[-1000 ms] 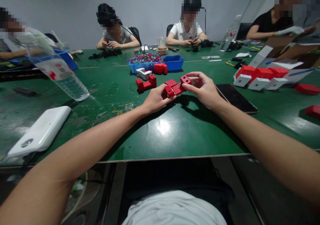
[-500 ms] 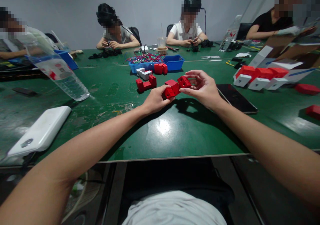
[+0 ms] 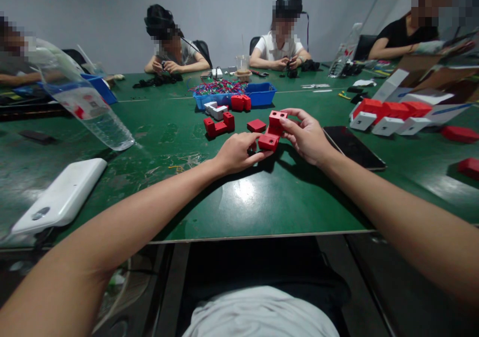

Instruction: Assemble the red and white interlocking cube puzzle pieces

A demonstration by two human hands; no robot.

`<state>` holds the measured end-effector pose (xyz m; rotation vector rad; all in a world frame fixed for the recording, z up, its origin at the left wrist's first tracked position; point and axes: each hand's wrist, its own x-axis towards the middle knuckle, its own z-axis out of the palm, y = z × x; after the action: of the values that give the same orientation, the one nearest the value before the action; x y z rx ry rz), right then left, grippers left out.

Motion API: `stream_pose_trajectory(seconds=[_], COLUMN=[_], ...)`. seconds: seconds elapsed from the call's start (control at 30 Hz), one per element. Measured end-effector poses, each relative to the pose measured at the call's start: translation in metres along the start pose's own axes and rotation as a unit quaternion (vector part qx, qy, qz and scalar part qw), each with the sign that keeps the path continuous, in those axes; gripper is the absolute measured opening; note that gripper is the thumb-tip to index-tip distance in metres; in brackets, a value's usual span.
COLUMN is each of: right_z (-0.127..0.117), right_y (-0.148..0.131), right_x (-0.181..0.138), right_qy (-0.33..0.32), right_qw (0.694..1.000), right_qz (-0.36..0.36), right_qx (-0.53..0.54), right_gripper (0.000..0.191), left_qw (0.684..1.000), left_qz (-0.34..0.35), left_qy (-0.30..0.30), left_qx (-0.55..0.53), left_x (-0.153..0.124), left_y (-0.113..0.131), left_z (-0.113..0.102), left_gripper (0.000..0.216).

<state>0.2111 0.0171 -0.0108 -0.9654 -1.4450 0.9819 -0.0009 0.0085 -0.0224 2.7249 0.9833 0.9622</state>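
Between my two hands is a red U-shaped block (image 3: 276, 129) with small round holes, tilted above the table. My right hand (image 3: 310, 136) pinches its upper right end between thumb and fingers. At the lower left end, my left hand (image 3: 237, 152) has its thumb below the block and a finger on its side. A flat red square piece (image 3: 256, 125) lies just behind my left hand. Another red U-shaped block (image 3: 219, 126) stands to its left. Farther back are a white U-shaped block (image 3: 216, 110) and a red block (image 3: 240, 103).
Blue bins (image 3: 261, 95) stand mid-table, one full of coloured wires (image 3: 222, 87). On the left are a tilted water bottle (image 3: 99, 120) and a white power bank (image 3: 62, 194). A dark tablet (image 3: 355, 147) and red-and-white blocks (image 3: 389, 117) are on the right. Several people sit around.
The U-shaped block has turned more upright and shifted slightly right. My left hand has moved right along with it, and the flat red square piece now shows uncovered on the table.
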Motion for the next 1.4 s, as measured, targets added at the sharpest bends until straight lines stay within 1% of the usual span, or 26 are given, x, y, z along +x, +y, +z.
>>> stream_pose_trajectory(seconds=[0.1, 0.2, 0.27, 0.33, 0.4, 0.53, 0.67, 0.77, 0.9, 1.0, 1.13, 1.27, 1.4], right_z=[0.001, 0.002, 0.002, 0.002, 0.002, 0.003, 0.006, 0.008, 0.01, 0.009, 0.01, 0.011, 0.012], right_y=[0.0, 0.0, 0.0, 0.001, 0.001, 0.001, 0.0, 0.0, 0.0, 0.0, -0.001, 0.001, 0.003], right_x=[0.0, -0.001, -0.001, -0.002, -0.003, -0.004, -0.006, -0.008, -0.008, -0.009, -0.009, -0.008, -0.007], right_qy=[-0.009, -0.017, -0.025, -0.038, -0.047, -0.061, -0.083, -0.088, -0.089, -0.082, -0.075, -0.072, -0.075], right_qw=[0.999, 0.996, 0.995, 0.994, 0.993, 0.991, 0.983, 0.979, 0.98, 0.984, 0.989, 0.991, 0.99], right_qz=[0.019, 0.042, 0.055, 0.068, 0.08, 0.086, 0.105, 0.107, 0.092, 0.076, 0.069, 0.075, 0.086], right_qx=[0.031, 0.071, 0.081, 0.079, 0.078, 0.088, 0.125, 0.15, 0.155, 0.141, 0.107, 0.085, 0.079], right_gripper=[0.043, 0.039, 0.036, 0.033, 0.032, 0.032, 0.031, 0.031, 0.033, 0.038, 0.045, 0.053, 0.058], left_qw=[1.0, 0.997, 0.99, 0.977, 0.963, 0.95, 0.945, 0.945, 0.94, 0.931, 0.909, 0.889, 0.877], left_qz=[-0.009, -0.026, -0.056, -0.098, -0.13, -0.134, -0.133, -0.146, -0.171, -0.191, -0.22, -0.246, -0.266], left_qy=[-0.009, -0.013, -0.016, -0.023, -0.038, -0.066, -0.081, -0.092, -0.101, -0.099, -0.084, -0.06, -0.033], left_qx=[-0.015, -0.07, -0.125, -0.187, -0.234, -0.272, -0.286, -0.279, -0.279, -0.296, -0.344, -0.383, -0.398], left_x=[0.0, 0.001, 0.002, 0.003, 0.004, 0.005, 0.005, 0.006, 0.009, 0.011, 0.013, 0.012, 0.012], left_y=[0.002, 0.004, 0.003, 0.0, -0.003, -0.006, -0.005, -0.003, 0.003, 0.006, 0.007, 0.005, 0.003], left_z=[-0.002, -0.004, -0.004, -0.003, -0.002, -0.001, 0.0, -0.001, -0.006, -0.009, -0.008, -0.005, -0.001], left_gripper=[0.049, 0.056, 0.065, 0.073, 0.074, 0.072, 0.068, 0.06, 0.045, 0.035, 0.024, 0.018, 0.018])
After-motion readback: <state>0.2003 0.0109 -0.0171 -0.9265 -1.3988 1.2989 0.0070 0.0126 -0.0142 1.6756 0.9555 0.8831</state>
